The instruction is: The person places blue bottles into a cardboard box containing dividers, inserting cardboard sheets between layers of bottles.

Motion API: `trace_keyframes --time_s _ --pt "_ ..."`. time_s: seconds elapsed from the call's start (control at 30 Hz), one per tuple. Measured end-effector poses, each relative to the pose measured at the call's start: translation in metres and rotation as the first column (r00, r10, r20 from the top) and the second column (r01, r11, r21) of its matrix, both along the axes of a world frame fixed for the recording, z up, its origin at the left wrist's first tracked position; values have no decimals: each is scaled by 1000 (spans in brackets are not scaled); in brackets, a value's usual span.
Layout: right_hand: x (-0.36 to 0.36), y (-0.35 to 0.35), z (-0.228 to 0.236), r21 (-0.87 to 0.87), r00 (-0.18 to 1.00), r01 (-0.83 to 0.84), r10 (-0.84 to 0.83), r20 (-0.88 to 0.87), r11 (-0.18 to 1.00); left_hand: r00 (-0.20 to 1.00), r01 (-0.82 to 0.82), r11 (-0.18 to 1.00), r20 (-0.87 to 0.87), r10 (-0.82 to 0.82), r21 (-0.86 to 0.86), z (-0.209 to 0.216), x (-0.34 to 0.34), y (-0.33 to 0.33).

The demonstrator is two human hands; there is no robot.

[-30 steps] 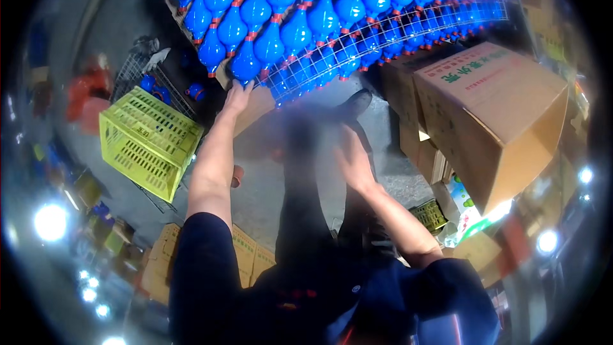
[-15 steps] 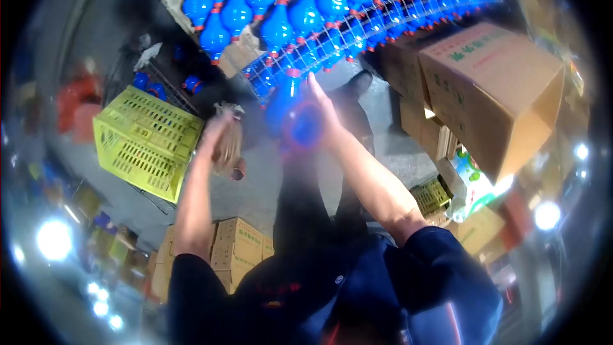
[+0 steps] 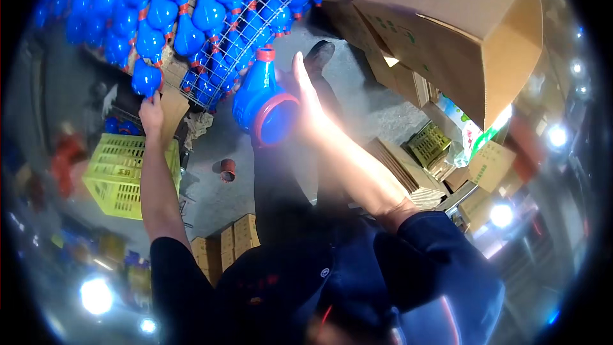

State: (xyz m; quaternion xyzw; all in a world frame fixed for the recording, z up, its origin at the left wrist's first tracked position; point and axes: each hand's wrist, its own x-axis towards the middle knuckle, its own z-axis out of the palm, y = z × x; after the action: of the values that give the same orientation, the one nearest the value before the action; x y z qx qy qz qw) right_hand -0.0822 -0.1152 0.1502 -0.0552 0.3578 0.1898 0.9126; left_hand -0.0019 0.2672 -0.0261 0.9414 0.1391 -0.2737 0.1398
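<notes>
A blue bulb-shaped shell point(image 3: 248, 103) with red rims is clamped in the right hand point(image 3: 310, 107). Farther, at the near corner of the piled shells point(image 3: 189, 36), a second shell point(image 3: 146, 78) is touched by the left hand point(image 3: 152, 117); whether it is gripped cannot be told.

PASS: floor point(image 3: 214, 203) between crate point(image 3: 115, 169) and legs point(image 3: 281, 191); red cup point(image 3: 227, 169) there, probably | BLOCK: blue bottles point(image 3: 147, 78), wire mesh point(image 3: 246, 38) ahead; carton point(image 3: 444, 29) right

Scattered white glare, blurred edges, black rim
</notes>
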Motion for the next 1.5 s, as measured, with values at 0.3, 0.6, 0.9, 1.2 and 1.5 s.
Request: trace_keyframes --time_s 0.3,0.6,0.9,1.2,1.5 --pt "-8 -85 58 -419 977 -142 196 89 897 529 -846 360 -701 478 -393 137 -132 -63" --pt "15 -213 196 -54 935 131 -105 338 990 407 -900 -118 -907 108 -419 263 -120 -263" --pt "45 -410 164 -927 997 77 -18 76 367 718 -668 149 -684 -131 -729 371 -27 -411" --pt "98 -369 -4 -679 667 -636 183 -722 -367 791 -329 318 -444 -421 -889 366 22 -456" --pt "45 -363 194 -750 989 109 3 147 653 580 301 218 -3 -814 -928 373 36 -509"
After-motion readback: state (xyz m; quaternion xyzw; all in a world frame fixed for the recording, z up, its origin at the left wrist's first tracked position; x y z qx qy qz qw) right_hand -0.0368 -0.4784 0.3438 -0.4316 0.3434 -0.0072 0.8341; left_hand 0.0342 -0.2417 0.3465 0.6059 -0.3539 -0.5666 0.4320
